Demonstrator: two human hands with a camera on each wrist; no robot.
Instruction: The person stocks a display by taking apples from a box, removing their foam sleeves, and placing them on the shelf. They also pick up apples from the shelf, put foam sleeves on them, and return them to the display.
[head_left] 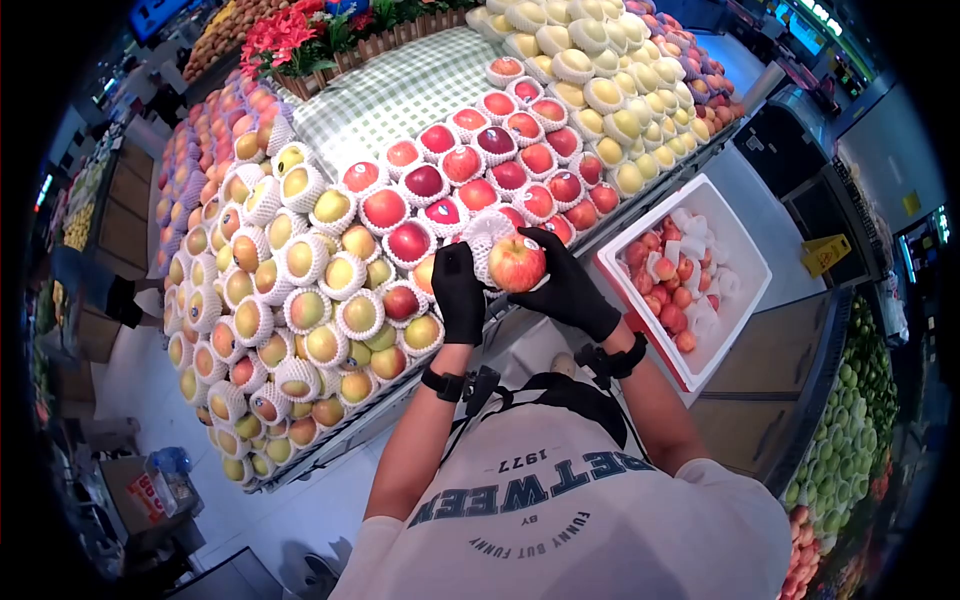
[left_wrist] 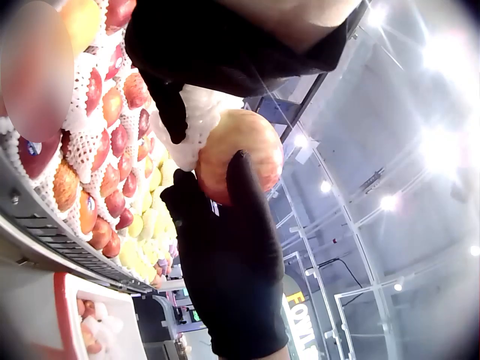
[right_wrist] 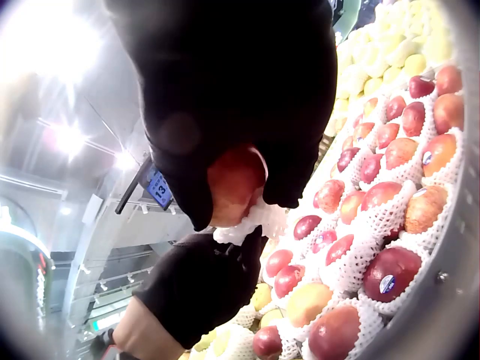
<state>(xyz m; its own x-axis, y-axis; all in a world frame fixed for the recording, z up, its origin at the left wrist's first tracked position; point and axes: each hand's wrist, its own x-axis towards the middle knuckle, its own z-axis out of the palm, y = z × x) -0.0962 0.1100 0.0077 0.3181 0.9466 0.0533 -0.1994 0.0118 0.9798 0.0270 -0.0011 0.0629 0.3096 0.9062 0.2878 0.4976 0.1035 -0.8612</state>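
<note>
A red-yellow apple (head_left: 517, 263) is held over the display's front edge by the black-gloved right hand (head_left: 566, 285), thumb and fingers round its side. The black-gloved left hand (head_left: 461, 292) pinches a white foam net (head_left: 487, 236) at the apple's left. In the left wrist view the foam net (left_wrist: 196, 124) touches one end of the apple (left_wrist: 238, 154), whose other end is bare; the right hand (left_wrist: 229, 255) grips it. The right wrist view shows the apple (right_wrist: 236, 186) between the right hand's fingers, with the left hand (right_wrist: 202, 281) beyond at the net.
Rows of red apples in nets (head_left: 462, 163) lie behind the hands, yellow-green apples (head_left: 300, 260) to the left, pale yellow fruit (head_left: 625, 120) at the back right. A white foam box (head_left: 735, 330) with apples and loose nets stands right. A checked cloth (head_left: 400, 100) covers the display's back.
</note>
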